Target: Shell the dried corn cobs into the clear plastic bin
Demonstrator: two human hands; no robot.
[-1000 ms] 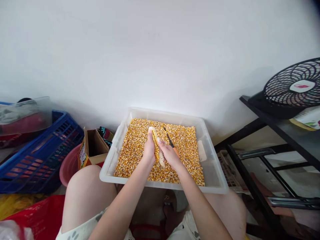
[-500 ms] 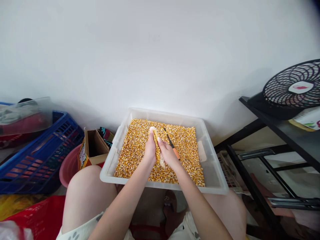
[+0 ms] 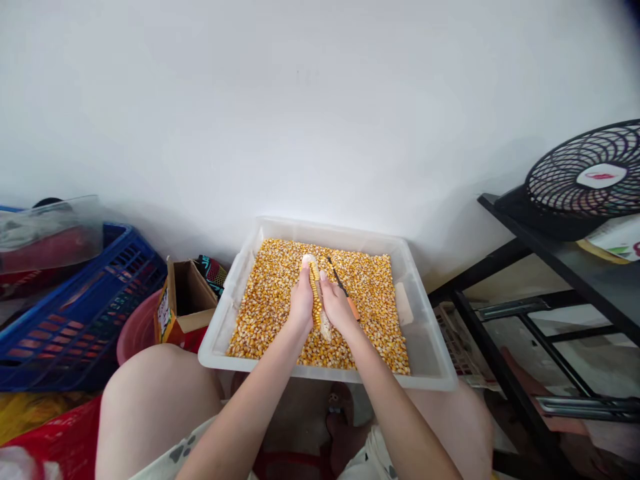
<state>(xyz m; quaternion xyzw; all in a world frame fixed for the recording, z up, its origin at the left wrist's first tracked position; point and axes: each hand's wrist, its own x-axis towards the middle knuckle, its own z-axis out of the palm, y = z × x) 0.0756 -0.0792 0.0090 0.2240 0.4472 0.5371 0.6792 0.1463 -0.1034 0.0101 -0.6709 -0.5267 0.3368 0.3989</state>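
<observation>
Over the tub of kernels, my left hand (image 3: 301,301) is closed around an ear of corn (image 3: 315,293), its thumb lying along the rows. Yellow kernels still cover the strip facing me, and the tip is pale. My right hand (image 3: 337,305) is closed against the ear's right side. Under its palm shows a pale, bare corncob (image 3: 325,327); its upper part is hidden by the fingers. A tool with a thin black shaft and an orange handle (image 3: 354,309) lies on the loose corn kernels (image 3: 270,300), just beyond my right hand.
The translucent plastic tub (image 3: 427,320) rests across my knees against a white wall. To the left are an open cardboard box (image 3: 193,300), a pink basin (image 3: 137,327) and a blue crate (image 3: 115,287). A black fan (image 3: 600,177) sits on a black metal rack (image 3: 520,240) at right.
My right thumb has shifted slightly up and away from the kernel rows, and a pale strip now shows between it and them. My left knee has moved a little outward.
</observation>
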